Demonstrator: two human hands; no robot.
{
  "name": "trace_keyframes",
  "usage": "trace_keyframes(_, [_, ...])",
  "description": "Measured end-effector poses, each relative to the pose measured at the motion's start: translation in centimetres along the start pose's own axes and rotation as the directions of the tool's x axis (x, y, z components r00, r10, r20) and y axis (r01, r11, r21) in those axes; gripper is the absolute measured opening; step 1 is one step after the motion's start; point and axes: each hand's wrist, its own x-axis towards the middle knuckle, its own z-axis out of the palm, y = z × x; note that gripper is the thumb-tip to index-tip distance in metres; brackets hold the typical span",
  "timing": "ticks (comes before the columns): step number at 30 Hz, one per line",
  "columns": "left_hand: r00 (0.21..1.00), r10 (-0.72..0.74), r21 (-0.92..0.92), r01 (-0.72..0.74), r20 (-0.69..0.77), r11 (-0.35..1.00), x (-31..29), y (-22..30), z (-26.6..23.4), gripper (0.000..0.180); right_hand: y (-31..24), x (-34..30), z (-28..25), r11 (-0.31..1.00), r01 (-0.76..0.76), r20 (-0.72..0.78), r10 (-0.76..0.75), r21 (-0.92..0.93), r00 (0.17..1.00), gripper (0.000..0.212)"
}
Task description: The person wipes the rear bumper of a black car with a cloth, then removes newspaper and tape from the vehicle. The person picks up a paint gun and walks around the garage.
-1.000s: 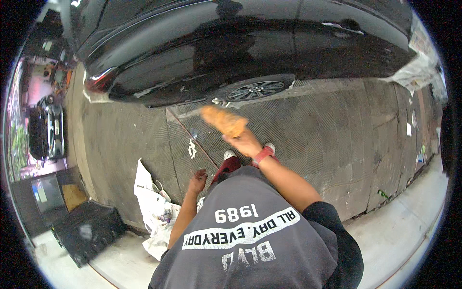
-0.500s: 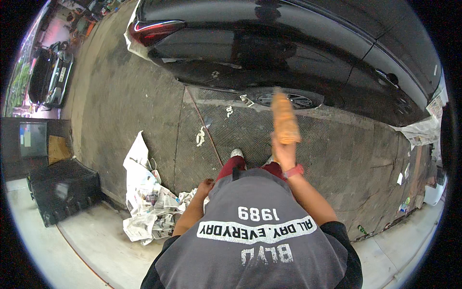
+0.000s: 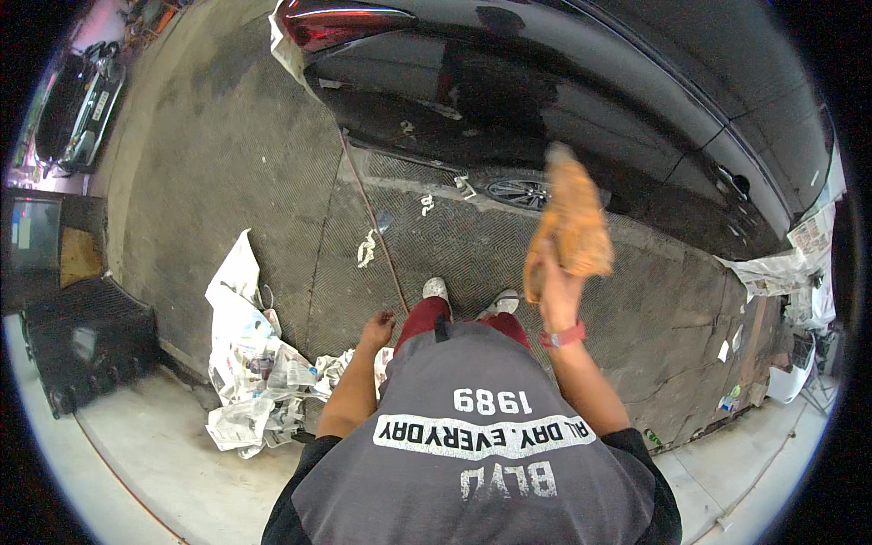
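Note:
An orange cloth (image 3: 581, 232), bunched and smeared by motion, hangs out from my right hand (image 3: 559, 291), whose fingers are wrapped round it. Its far tip looks pale and blurred. Beyond it stands a glossy black car (image 3: 509, 100), and the cloth overlaps part of the car's rear wheel (image 3: 518, 193); whether they touch, I cannot tell. My left hand (image 3: 377, 329) hangs low beside my left thigh, fingers loosely bent and apart, with nothing seen in it.
Crumpled newspaper (image 3: 259, 363) lies on the floor to my left, beyond it a black box (image 3: 91, 341). A thin hose (image 3: 377, 227) runs across the floor toward the car. Paper sheeting (image 3: 758, 272) hangs at the car's right end. Another car (image 3: 77, 113) stands far left.
My right hand has swung a little rightward with the orange cloth, which now spreads wider. My left hand has risen slightly. The whole view has shifted and turned a little.

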Motion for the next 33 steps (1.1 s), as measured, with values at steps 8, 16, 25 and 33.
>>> trace_keyframes(8, [1.000,0.002,0.118,-0.003,0.009,0.993,-0.2,-5.8,-1.9,0.045,-4.1,-0.2,1.5,0.999,0.027,-0.151,-0.022,0.029,0.988,0.043])
trace_keyframes(16, [1.000,0.008,0.033,-0.009,0.014,0.999,-0.5,-0.7,-4.4,0.047,-8.5,-1.0,18.2,0.878,0.474,0.657,-0.396,0.066,0.641,0.041])
trace_keyframes(25, [0.999,-0.005,-0.047,0.006,0.031,0.999,1.4,-3.3,-2.9,0.044,-13.2,2.7,19.8,0.968,0.037,0.512,-0.164,0.250,0.843,0.030])
trace_keyframes(33, [0.996,-0.090,0.272,0.079,0.027,0.959,1.1,-4.0,-2.2,0.045,-12.9,5.8,-0.6,0.971,-0.003,-0.029,0.010,0.239,1.000,0.030])
